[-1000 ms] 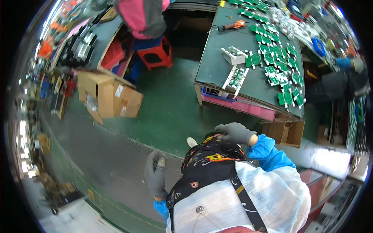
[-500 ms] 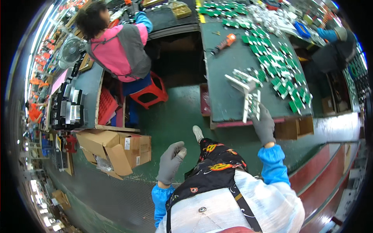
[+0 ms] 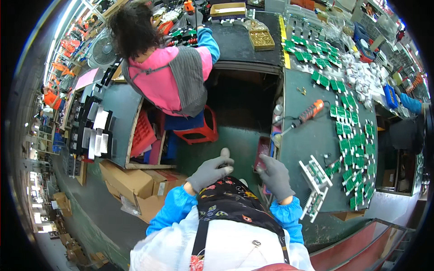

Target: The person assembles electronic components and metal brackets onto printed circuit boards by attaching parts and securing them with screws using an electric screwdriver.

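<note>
Workshop floor [image 3: 235,140], green, occupies the centre of the frame; a dark green bench [image 3: 296,140] extends down the right side.

Work items: two white-framed assemblies [image 3: 315,172], each carrying green circuitry, lie slantwise on the bench at the lower right of the frame, one above the other. Their ends meet or overlap; contact cannot be confirmed.

Right hand [image 3: 275,177], grey-gloved: positioned right of frame centre, just left of the assemblies and apart from them. Fingers are partly bent and spread; no item is visible in the grasp.

Left hand [image 3: 211,171], grey-gloved: positioned near frame centre, well apart from the assemblies. Fingers are loosely curled, thumb raised; no item is visible in the grasp. A gap separates the two hands.

Other items, by count:
- Power screwdriver [image 3: 311,112], orange and black: one, on the bench above the assemblies.
- Green circuit boards [image 3: 348,115]: numerous, overlapping, not reliably countable; right side of the bench.
- Red stool [image 3: 199,133]: one, beneath one seated co-worker [image 3: 167,81], upper left.
- Cardboard carton [image 3: 135,183]: at least one, lower left.
</note>
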Available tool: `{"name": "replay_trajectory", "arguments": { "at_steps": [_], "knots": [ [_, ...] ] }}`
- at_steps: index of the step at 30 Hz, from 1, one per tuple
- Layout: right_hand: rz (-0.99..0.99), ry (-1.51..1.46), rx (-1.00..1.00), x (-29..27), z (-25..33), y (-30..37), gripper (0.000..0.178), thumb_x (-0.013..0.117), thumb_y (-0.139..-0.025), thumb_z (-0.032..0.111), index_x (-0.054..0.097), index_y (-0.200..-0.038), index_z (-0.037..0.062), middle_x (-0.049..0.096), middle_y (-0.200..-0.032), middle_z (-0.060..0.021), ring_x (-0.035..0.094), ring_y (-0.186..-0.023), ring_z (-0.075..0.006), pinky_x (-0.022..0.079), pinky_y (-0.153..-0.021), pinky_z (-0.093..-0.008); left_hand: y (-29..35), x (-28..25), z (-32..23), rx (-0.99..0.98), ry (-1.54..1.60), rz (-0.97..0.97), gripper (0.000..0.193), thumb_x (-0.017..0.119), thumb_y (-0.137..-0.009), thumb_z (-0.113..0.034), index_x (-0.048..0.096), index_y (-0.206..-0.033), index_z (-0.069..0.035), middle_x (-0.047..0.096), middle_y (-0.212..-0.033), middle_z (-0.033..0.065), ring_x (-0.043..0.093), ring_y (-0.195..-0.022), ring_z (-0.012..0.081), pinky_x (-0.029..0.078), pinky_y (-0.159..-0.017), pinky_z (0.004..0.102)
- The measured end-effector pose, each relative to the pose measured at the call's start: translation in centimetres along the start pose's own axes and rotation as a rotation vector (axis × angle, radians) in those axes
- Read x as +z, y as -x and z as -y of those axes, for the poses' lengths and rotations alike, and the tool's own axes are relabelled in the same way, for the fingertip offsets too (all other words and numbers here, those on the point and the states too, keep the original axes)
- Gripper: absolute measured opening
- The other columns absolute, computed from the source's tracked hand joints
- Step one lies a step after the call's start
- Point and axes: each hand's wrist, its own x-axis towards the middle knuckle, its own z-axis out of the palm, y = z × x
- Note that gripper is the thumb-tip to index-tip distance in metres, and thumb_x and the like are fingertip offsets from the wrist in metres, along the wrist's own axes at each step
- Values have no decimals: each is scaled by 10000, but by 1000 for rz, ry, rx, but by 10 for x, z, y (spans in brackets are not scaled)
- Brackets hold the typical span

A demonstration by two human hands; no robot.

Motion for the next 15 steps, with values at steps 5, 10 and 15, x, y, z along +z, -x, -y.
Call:
{"name": "replay_trajectory", "arguments": {
  "at_steps": [5, 10, 15],
  "knots": [
    [-43, 108, 380, 10, -45, -19, 405, 622, -823, 245, 555, -1205, 127, 643, -1015, -145, 610, -939, -361, 483, -789, -445, -104, -64, -66, 128, -114, 104, 315, 614, -894, -182, 587, -1159, -13, 640, -975, 53, 584, -905, 112, 465, -828, 275],
    [-53, 152, 773, 11, -33, -47, 507, 627, -833, 266, 491, -1304, 137, 644, -1062, -190, 621, -939, -381, 480, -800, -448, -202, -122, -133, 366, -51, 59, 353, 634, -880, -158, 565, -1191, -6, 617, -951, 20, 561, -863, 85, 474, -748, 248],
    [-225, -108, 686, 20, -31, -106, 486, 607, -836, 211, 497, -1303, 139, 659, -1026, -189, 644, -930, -348, 494, -793, -425, -320, -160, -171, 427, 312, -10, 423, 615, -895, -123, 474, -1258, 43, 595, -985, 50, 563, -880, 111, 487, -763, 255]
  ]
}}
